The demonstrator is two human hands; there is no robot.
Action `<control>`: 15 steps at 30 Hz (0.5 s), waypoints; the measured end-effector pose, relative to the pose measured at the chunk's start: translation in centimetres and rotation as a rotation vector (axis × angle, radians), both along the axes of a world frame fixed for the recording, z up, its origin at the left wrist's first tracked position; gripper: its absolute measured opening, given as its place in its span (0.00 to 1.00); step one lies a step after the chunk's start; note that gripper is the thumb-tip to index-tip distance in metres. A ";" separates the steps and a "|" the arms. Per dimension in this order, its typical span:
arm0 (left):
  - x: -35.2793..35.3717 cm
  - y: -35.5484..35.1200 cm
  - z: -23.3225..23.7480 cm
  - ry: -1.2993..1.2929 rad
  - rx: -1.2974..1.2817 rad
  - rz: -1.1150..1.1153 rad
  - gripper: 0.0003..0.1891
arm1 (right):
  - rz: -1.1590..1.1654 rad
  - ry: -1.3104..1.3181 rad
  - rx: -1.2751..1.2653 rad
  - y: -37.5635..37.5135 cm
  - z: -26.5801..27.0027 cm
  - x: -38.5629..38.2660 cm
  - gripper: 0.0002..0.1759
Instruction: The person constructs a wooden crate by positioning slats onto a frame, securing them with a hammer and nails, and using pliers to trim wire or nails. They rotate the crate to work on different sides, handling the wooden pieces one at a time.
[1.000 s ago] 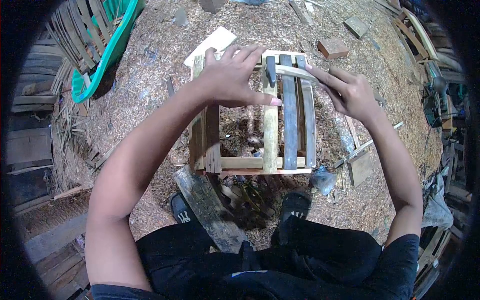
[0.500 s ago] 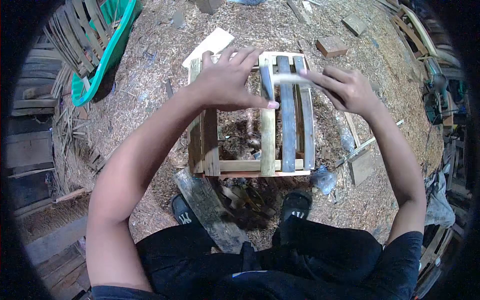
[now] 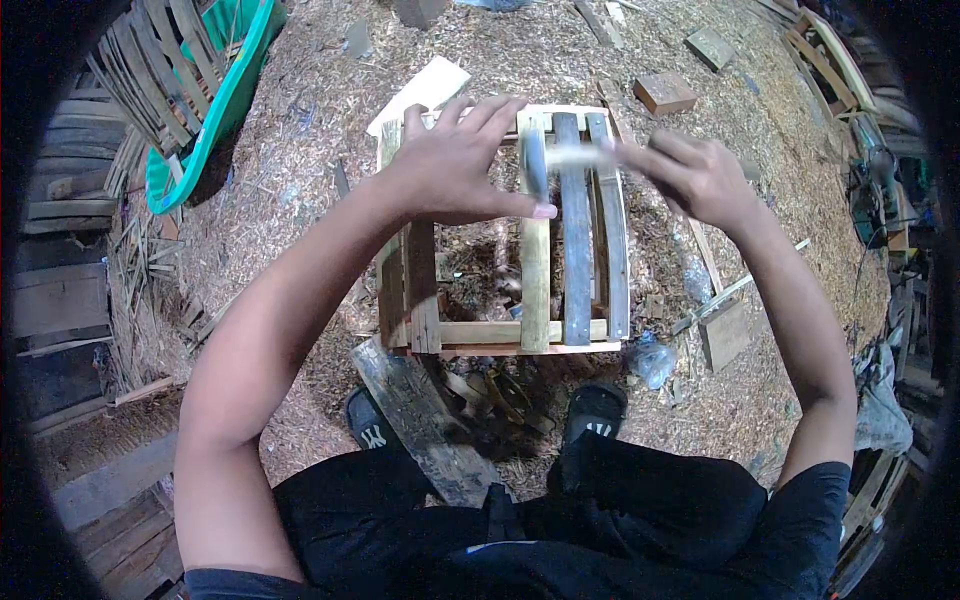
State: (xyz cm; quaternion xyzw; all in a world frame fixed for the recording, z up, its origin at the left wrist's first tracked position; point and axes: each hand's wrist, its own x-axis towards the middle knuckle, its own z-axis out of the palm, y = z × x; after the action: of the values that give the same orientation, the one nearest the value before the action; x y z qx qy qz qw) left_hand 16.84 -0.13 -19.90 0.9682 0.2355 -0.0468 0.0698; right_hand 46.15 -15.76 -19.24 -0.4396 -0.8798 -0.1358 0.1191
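A small slatted wooden crate (image 3: 424,290) stands on the ground in front of me, with its long slats running away from my body. My left hand (image 3: 450,165) lies across its far left part, fingers spread over the far rim. The thumb is stretched out to a pale slat (image 3: 536,270). In my right hand (image 3: 700,180) is a hammer (image 3: 577,156) with a pale handle, gripped with the fingers closed. Its dark head is smeared by motion over the far end of that slat. A greyish slat (image 3: 577,250) runs alongside to the right.
Wood shavings cover the ground. At the upper left a green tub (image 3: 190,185) holds curved slats. Wooden blocks (image 3: 664,94) lie beyond the crate, a plank (image 3: 425,420) between my feet, and a plastic bag (image 3: 652,363) near the crate's right corner. Stacked timber lines both sides.
The hammer in my right hand has shifted slightly, and its head and handle are more blurred. My left hand and the crate hold nearly the same place.
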 end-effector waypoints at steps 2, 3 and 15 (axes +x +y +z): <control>0.3 0.0 -0.1 -0.004 0.000 0.005 0.73 | -0.145 0.043 0.040 0.1 -0.1 -0.2 0.37; 0.5 0.1 0.0 -0.009 0.001 0.013 0.73 | -0.144 0.041 0.041 0.1 0.0 0.0 0.37; 0.4 0.2 -0.1 0.002 -0.028 0.018 0.74 | -0.100 0.036 0.077 0.4 -1.5 0.7 0.33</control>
State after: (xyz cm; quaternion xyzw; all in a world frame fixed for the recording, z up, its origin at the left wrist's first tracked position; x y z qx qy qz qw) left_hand 17.28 0.05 -20.01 0.9650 0.2434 -0.0504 0.0837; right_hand 46.87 -15.34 -20.69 -0.4804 -0.8487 -0.1672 0.1449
